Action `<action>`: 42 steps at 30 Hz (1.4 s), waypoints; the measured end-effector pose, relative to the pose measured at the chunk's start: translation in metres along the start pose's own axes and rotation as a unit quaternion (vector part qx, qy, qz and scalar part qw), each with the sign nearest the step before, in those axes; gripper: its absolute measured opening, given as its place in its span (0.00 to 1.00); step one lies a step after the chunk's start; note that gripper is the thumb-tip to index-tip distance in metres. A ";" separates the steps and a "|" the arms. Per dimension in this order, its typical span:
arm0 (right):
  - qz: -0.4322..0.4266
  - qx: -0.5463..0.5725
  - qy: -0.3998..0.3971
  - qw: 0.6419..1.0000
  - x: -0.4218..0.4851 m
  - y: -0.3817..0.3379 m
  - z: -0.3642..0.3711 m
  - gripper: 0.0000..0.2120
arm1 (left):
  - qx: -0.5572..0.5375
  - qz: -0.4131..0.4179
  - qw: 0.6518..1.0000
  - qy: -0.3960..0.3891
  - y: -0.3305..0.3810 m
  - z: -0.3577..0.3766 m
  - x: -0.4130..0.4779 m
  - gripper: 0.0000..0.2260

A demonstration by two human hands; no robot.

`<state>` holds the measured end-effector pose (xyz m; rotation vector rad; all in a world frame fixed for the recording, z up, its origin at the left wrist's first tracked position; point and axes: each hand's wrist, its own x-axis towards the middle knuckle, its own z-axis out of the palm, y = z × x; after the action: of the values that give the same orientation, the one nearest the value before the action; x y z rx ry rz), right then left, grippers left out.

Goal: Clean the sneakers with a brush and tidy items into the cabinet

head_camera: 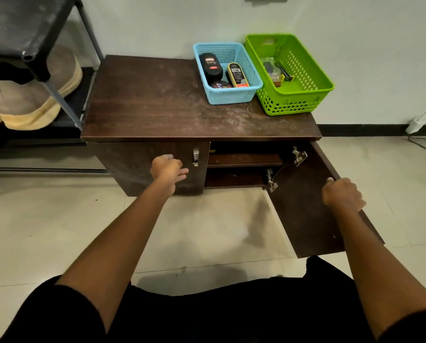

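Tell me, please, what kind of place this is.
Probably a shoe-care corner in a home, perhaps near the entrance. A black metal-framed shoe rack holds beige soft shoes, and a light blue plastic basket of dark polish bottles stands on a low dark wooden cabinet with one door open.

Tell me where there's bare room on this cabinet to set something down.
The cabinet top is bare across its left and front, up to the blue basket. The back right corner is crowded: the blue and green basket stand side by side. Behind the open right door, both shelves look bare as far as shows.
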<state>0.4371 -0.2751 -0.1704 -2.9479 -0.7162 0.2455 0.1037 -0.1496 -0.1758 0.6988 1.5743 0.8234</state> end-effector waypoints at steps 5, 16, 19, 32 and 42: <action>-0.038 -0.007 -0.030 0.999 -0.015 -0.002 -0.016 0.16 | 0.120 0.080 0.989 0.008 0.001 -0.017 -0.013 0.17; 0.002 0.319 -0.182 0.930 -0.060 -0.056 0.004 0.14 | 0.146 0.136 0.980 -0.023 -0.016 -0.027 -0.033 0.15; -0.007 0.353 -0.160 0.922 -0.079 -0.093 0.021 0.18 | 0.125 0.125 0.984 -0.027 -0.027 -0.030 -0.034 0.16; 0.083 0.585 -0.307 0.746 -0.102 -0.215 0.075 0.22 | 0.084 0.108 0.990 -0.014 -0.037 -0.040 -0.013 0.16; 0.100 0.649 -0.319 0.683 -0.103 -0.214 0.063 0.10 | 0.104 0.115 0.987 -0.036 -0.037 -0.036 -0.015 0.15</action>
<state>0.2399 -0.1298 -0.1905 -1.4665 -0.0645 1.2188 0.0706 -0.1871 -0.1945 1.0650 1.5472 0.7974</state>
